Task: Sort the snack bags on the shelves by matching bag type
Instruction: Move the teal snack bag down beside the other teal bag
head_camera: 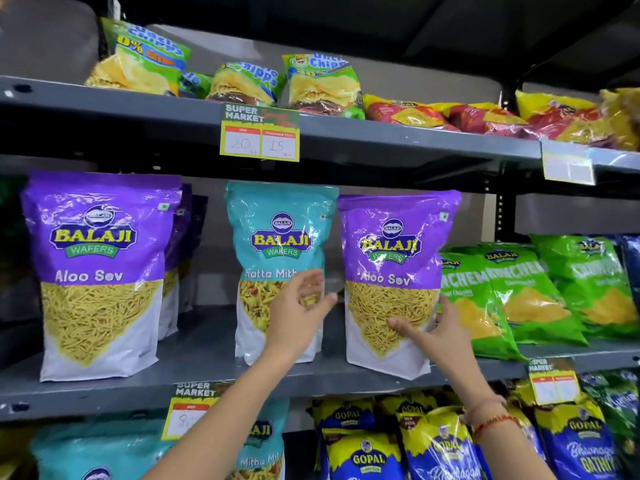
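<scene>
Mid-sort on the middle shelf [214,358]. My right grip [437,327] is closed on the lower right edge of a purple Aloo Sev bag [391,271]: thumb on the front, fingers wrapped behind the edge. The bag stands upright on the shelf, not lifted as far as I can tell. My left grip [301,306] is open, fingers spread, in front of the teal Khatta Mitha bag [277,244], touching or just short of it; can't tell which.

Status as I read it:
- Matching Aloo Sev stack [100,271] sits well left of my left grip, with more purple bags behind it. That group looks done.
- The teal bag stands between the two purple groups, so it's the odd one out. More teal bags [97,455] sit on the shelf below my left grip.
- Green bags [519,292] just right of my right grip look grouped.

Left to do: teal out, held purple bag over to its stack.
</scene>
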`<state>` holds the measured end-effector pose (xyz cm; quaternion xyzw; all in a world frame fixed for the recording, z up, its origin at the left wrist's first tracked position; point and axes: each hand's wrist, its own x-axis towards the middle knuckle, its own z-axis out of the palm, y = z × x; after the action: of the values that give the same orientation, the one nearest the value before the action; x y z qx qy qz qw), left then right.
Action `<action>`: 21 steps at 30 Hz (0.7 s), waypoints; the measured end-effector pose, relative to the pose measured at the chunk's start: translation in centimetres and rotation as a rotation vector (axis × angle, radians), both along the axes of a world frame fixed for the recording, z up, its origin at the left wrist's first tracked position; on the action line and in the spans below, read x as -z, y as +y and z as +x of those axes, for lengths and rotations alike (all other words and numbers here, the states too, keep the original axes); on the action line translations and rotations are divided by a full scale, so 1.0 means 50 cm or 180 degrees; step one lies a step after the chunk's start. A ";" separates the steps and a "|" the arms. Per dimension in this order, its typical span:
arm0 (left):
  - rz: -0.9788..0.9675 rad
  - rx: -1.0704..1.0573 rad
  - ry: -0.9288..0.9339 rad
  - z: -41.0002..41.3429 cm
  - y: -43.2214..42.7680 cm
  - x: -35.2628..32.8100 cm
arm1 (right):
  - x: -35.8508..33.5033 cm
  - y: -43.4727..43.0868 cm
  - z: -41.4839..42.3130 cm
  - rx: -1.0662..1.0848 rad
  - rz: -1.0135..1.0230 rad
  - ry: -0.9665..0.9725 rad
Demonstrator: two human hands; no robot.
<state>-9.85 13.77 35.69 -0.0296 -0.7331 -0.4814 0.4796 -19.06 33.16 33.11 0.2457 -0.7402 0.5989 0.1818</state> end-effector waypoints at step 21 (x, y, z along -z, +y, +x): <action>0.0018 0.0272 -0.1655 0.071 -0.231 0.037 | 0.017 -0.273 0.061 -0.1753 0.0055 -0.0650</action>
<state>-6.31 2.21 33.84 0.0656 -0.8284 -0.4947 0.2544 -15.99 19.51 32.28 0.3774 -0.6652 0.6410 -0.0651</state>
